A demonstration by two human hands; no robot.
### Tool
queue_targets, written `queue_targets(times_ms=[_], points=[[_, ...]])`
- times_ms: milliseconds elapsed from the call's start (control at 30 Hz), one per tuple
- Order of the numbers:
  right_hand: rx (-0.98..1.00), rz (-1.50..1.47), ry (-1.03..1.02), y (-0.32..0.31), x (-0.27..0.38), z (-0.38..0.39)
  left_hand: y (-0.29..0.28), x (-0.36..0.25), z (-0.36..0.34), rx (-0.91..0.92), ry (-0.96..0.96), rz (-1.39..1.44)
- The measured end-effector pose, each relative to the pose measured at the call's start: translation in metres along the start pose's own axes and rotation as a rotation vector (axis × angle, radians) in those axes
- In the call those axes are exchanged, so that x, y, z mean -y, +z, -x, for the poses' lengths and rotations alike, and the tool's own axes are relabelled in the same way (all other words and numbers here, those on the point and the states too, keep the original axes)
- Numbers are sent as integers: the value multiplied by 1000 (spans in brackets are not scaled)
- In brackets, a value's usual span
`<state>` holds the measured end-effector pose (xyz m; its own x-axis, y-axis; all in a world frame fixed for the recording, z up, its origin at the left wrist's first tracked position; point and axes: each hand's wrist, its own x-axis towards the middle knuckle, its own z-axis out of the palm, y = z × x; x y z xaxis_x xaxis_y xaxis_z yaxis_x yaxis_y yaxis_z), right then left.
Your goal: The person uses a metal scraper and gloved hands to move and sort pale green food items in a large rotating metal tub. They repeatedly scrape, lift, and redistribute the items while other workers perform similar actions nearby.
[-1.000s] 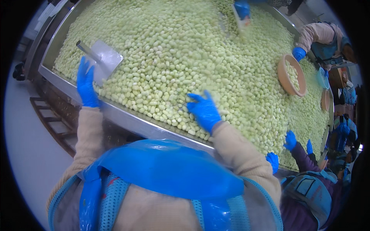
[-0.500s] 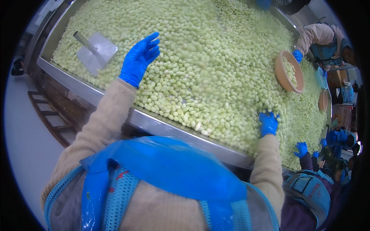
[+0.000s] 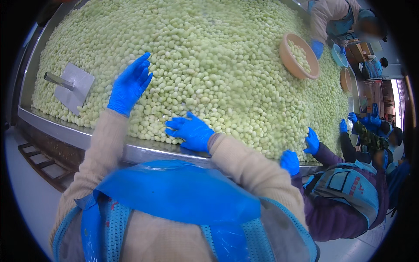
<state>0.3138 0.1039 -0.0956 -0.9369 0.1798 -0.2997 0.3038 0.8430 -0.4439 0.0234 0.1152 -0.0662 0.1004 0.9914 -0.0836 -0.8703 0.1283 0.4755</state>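
Both my hands wear blue gloves. My left hand (image 3: 130, 86) hovers over pale green oval beans or kernels (image 3: 183, 56), right of a flat metal scoop with a tubular handle (image 3: 82, 84), fingers loosely extended and holding nothing visible. My right hand (image 3: 190, 133) lies on the beans near the tray's front, fingers spread, touching them. The beans fill a large steel tray (image 3: 65, 131).
An orange bowl (image 3: 286, 54) of beans, a light blue bowl (image 3: 338, 56) and another orange bowl (image 3: 346, 79) line the far right. Co-workers lean in at right: a beige sleeve (image 3: 321, 22), purple-sleeved gloved hands (image 3: 312, 140), others behind. A metal frame (image 3: 41, 163) is low left.
My left hand went from beside the scoop to farther right of it. My right hand moved right, then back leftward to the front middle. The view shifted, and co-workers' hands moved.
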Motion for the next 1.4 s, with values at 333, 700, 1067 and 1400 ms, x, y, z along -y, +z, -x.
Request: queue_targets(times_ms=[333, 700, 1067, 1400], points=[[236, 382, 770, 1, -142, 201, 19, 7, 10, -85, 12, 10], [-305, 252, 426, -144, -146, 53, 34, 15, -22, -3, 10, 119], [-23, 102, 657, -140, -198, -108, 37, 9, -12, -71, -38, 150], [293, 362, 834, -72, -186, 149, 33, -1, -10, 13, 22, 204]])
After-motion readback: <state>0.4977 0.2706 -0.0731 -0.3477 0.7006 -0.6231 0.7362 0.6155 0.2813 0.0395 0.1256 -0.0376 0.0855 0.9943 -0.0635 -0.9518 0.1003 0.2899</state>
